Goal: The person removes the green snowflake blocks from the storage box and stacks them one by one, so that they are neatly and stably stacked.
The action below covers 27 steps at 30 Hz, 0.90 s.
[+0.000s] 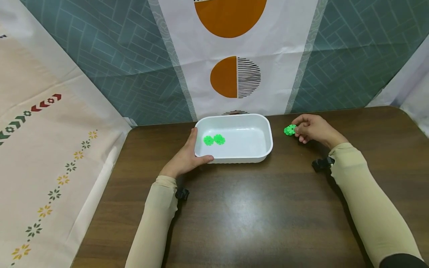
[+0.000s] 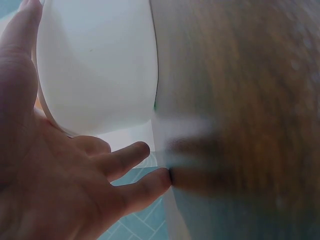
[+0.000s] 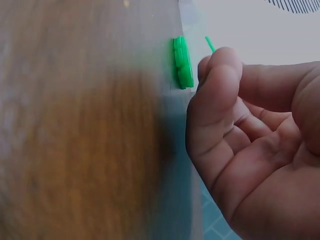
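Observation:
A white rectangular tray (image 1: 241, 160) stands near the back of the dark wooden table. My left hand (image 1: 185, 158) holds its left end, thumb along the front rim and fingers against the left side. In the left wrist view the tray wall (image 2: 97, 65) sits between thumb and fingers. Two green notched plastic discs (image 1: 219, 139) lie flat inside the tray, toward its left. To the tray's right, my right hand (image 1: 313, 130) pinches a green notched disc (image 1: 292, 129) between thumb and forefinger. Close beside the fingertips, a small stack of green discs (image 3: 183, 62) rests on the table.
The table (image 1: 241, 216) stretches toward me in front of the tray. Behind its back edge hangs a teal and white patterned cloth (image 1: 137, 74). A cream cloth with printed flowers (image 1: 63, 149) hangs along the left side.

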Tool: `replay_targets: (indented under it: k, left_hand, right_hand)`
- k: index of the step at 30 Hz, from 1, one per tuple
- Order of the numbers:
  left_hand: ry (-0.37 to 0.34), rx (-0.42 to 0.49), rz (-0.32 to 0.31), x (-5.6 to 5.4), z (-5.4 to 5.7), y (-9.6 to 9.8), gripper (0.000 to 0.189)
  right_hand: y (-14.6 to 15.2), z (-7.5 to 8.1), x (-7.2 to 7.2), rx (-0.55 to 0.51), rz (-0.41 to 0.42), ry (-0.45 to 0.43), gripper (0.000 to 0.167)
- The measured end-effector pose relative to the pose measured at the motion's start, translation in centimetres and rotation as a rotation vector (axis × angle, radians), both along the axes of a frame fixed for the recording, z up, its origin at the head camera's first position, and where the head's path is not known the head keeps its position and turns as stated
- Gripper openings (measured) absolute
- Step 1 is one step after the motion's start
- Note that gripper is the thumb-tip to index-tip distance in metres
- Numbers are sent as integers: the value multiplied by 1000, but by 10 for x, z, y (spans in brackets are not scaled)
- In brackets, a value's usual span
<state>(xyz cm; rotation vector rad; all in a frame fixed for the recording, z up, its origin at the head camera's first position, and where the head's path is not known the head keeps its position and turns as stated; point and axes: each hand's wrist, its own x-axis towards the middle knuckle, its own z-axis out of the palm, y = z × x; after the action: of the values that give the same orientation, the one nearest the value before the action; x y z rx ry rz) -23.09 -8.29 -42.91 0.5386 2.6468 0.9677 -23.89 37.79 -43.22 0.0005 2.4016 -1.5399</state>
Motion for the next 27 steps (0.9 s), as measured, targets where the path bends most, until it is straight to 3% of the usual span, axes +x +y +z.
replay_targets:
  k: [13,27]
  left_hand:
    - [-4,-1,-2,0,1,0,123]
    - [-3,26,-10,-1,1,0,124]
  right_hand:
    - [-4,-3,-6,52,-6,23,33]
    - [-5,0,-13,168,60,59,33]
